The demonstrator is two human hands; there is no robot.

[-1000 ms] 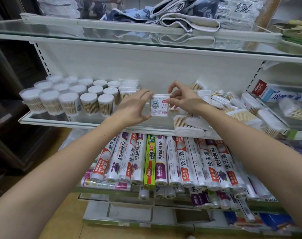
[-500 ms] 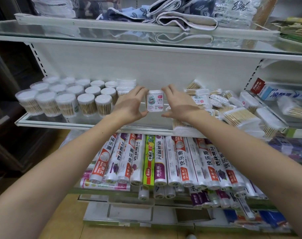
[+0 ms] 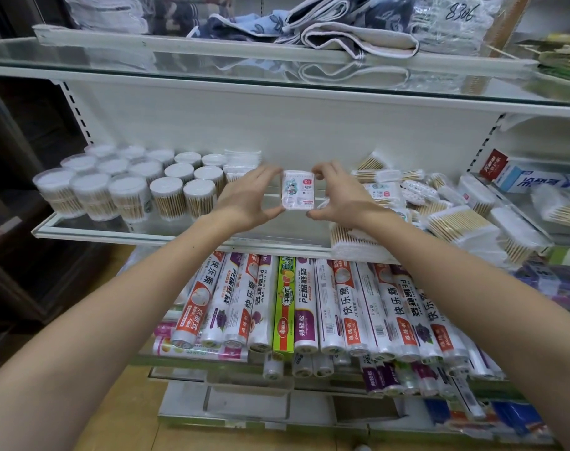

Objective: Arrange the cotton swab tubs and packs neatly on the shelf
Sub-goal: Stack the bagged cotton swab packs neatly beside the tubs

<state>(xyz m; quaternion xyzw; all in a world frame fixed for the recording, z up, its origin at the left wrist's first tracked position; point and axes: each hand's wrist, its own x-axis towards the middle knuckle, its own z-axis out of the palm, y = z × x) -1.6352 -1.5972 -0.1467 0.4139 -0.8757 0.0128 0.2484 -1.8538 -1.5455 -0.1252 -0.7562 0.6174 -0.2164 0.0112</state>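
Note:
A small white cotton swab box with a cartoon label stands upright over the middle of the glass shelf. My left hand holds its left side, fingers on top and thumb beneath. My right hand holds its right side the same way. Several round swab tubs stand in rows on the shelf's left part. Loose swab packs lie in a jumble on the right part.
Folded towels lie on the glass shelf above. Rolls of plastic wrap fill the shelf below. A toothpaste carton sits at the far right. A bare strip of shelf shows between the tubs and the packs.
Both hands carried the small box up and toward the back of the shelf, then eased it slightly lower. The grip on both sides has stayed the same.

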